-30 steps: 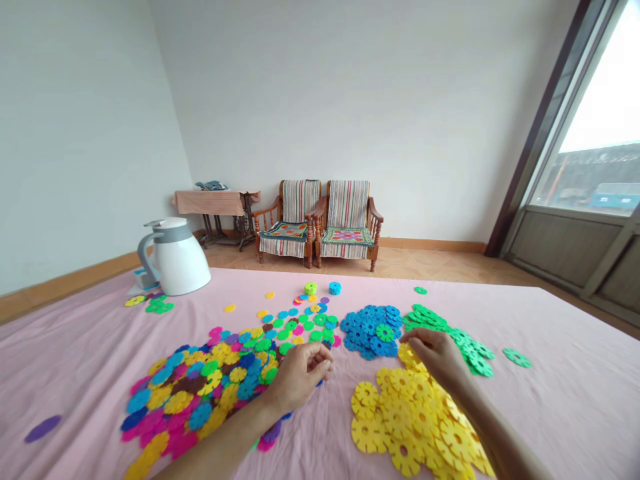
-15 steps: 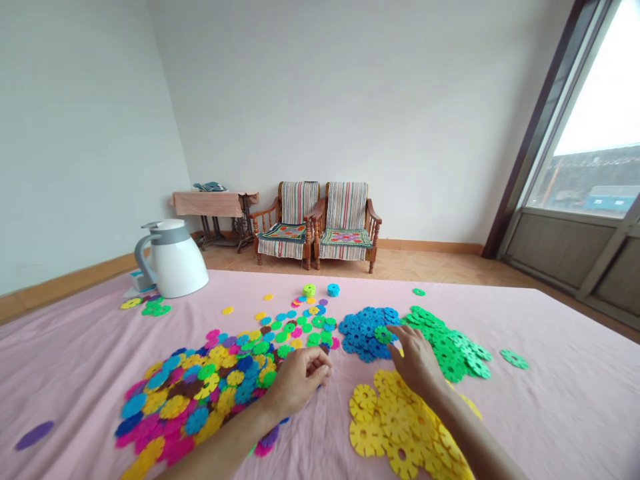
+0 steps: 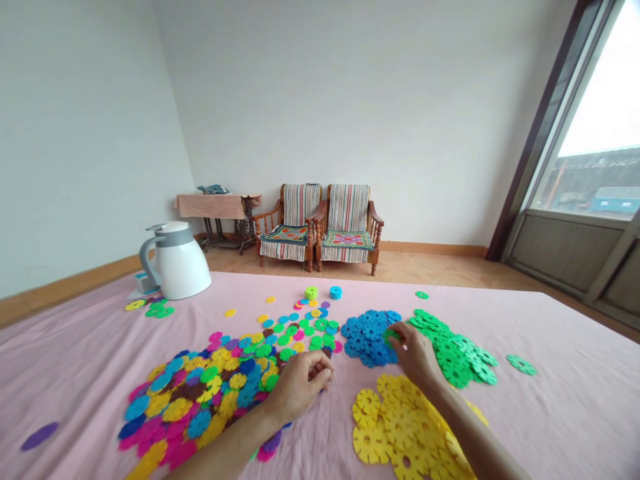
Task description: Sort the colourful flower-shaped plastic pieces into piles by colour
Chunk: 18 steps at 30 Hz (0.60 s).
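Note:
My right hand [image 3: 416,350] has its thumb and fingers closed on a green notched disc [image 3: 392,335] at the right edge of the blue disc pile [image 3: 369,333]. Beneath its wrist spreads a yellow disc pile [image 3: 395,420], and a green disc pile [image 3: 453,347] lies just right of the hand. My left hand [image 3: 304,381] is curled, fingertips near the thumb, beside the mixed-colour disc pile [image 3: 185,400]; whatever is inside its fingers is hidden.
A pink cloth [image 3: 565,400] covers the table. At the far left stands a white and grey jug [image 3: 183,263]. Small stacks of lime discs [image 3: 311,292] and blue discs [image 3: 335,292] stand at the back. Two wooden chairs [image 3: 347,227] are beyond the table.
My right hand's fingers have closed from spread onto the green disc on the blue pile. The left hand has stayed nearly still. The view has shifted slightly.

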### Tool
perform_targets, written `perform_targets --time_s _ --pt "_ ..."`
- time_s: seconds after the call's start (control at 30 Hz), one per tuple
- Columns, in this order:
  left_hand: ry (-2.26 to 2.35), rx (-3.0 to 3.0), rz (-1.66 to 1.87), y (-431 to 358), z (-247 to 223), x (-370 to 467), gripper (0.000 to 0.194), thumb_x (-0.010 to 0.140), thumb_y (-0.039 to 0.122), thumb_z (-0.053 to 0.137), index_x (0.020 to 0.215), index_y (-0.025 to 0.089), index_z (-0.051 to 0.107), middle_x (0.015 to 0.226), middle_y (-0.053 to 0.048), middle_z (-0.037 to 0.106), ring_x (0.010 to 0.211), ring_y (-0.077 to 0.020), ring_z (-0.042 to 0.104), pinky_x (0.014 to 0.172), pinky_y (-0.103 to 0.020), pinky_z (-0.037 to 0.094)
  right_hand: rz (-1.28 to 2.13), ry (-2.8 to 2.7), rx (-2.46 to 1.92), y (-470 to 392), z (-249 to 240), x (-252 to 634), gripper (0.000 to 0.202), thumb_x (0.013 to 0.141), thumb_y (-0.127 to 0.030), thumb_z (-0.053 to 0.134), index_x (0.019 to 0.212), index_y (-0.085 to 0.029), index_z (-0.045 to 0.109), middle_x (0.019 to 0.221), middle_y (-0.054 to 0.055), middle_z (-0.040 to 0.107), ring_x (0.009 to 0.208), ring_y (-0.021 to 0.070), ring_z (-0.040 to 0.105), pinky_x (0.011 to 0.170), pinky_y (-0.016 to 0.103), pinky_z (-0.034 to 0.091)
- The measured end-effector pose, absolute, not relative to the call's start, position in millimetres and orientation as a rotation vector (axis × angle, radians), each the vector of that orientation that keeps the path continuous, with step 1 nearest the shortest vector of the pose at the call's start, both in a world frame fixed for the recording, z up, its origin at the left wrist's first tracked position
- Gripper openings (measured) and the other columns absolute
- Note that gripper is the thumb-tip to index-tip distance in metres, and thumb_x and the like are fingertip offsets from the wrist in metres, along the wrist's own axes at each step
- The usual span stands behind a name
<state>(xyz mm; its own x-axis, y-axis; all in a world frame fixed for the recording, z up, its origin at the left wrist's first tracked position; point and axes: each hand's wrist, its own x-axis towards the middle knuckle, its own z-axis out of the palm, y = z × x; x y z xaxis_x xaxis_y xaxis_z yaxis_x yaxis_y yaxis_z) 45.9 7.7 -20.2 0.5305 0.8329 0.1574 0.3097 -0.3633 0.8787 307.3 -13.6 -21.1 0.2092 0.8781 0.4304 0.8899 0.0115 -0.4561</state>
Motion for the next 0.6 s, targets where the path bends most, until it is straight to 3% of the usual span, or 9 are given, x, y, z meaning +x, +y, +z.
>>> perform_targets --time_s 0.1,0.23,0.3,0.4,0.5,0.6 --pt "0.925 1.888 0.785 6.3 -18.4 46.3 0.015 0.078 0.022 0.047 0.078 0.014 0.060 0.072 -0.004 0.065 0.064 -0.0139 0.061 0.059 -0.023 0.048 -0.051 -1.417 -1.974 -18.7 -16.9 329.0 0.025 0.079 -0.029 0.043 0.093 -0.019 0.062 0.085 0.006 0.065 0.076 0.0191 0.059 0.067 0.028 0.041" --pt "0.933 1.878 0.803 5.1 -17.2 47.1 0.014 0.077 0.022 0.047 0.078 0.014 0.060 0.072 -0.004 0.065 0.064 -0.0144 0.061 0.059 -0.023 0.048 -0.364 -1.151 -2.200 -30.3 -7.5 348.0 0.038 0.079 -0.035 0.041 0.108 -0.018 0.059 0.107 0.015 0.060 0.091 0.0289 0.056 0.070 0.038 0.040" --pt "0.944 1.913 0.821 8.3 -17.5 47.5 0.014 0.077 0.021 0.047 0.079 0.015 0.060 0.072 -0.003 0.065 0.065 -0.0143 0.061 0.059 -0.023 0.048 -0.381 -1.199 -2.110 -34.5 -3.2 340.4 0.037 0.080 -0.035 0.040 0.108 -0.018 0.059 0.109 0.014 0.059 0.092 0.0276 0.057 0.073 0.037 0.040" --pt "0.989 2.017 0.871 22.9 -17.5 48.1 0.014 0.077 0.020 0.047 0.080 0.016 0.060 0.071 -0.002 0.065 0.067 -0.0142 0.061 0.061 -0.022 0.047 -0.074 -1.436 -1.828 -38.9 0.0 305.4 0.029 0.083 -0.030 0.036 0.094 -0.019 0.061 0.088 0.007 0.066 0.074 0.0174 0.061 0.068 0.027 0.041" --pt "1.120 2.191 0.911 49.0 -15.6 49.3 0.014 0.077 0.017 0.047 0.080 0.017 0.061 0.075 -0.002 0.065 0.070 -0.0143 0.061 0.065 -0.023 0.046 0.065 -1.658 -1.716 -44.6 -3.2 260.0 0.027 0.085 -0.025 0.035 0.077 -0.020 0.060 0.068 0.002 0.064 0.061 0.0140 0.057 0.056 0.022 0.036" --pt "1.290 2.442 0.823 80.4 -12.8 53.1 0.019 0.075 0.011 0.049 0.086 0.018 0.062 0.087 -0.003 0.066 0.082 -0.0154 0.060 0.076 -0.024 0.045 0.122 -1.870 -1.713 -50.9 -12.3 228.7 0.028 0.085 -0.019 0.035 0.065 -0.019 0.055 0.061 0.001 0.060 0.054 0.0112 0.052 0.052 0.022 0.028"
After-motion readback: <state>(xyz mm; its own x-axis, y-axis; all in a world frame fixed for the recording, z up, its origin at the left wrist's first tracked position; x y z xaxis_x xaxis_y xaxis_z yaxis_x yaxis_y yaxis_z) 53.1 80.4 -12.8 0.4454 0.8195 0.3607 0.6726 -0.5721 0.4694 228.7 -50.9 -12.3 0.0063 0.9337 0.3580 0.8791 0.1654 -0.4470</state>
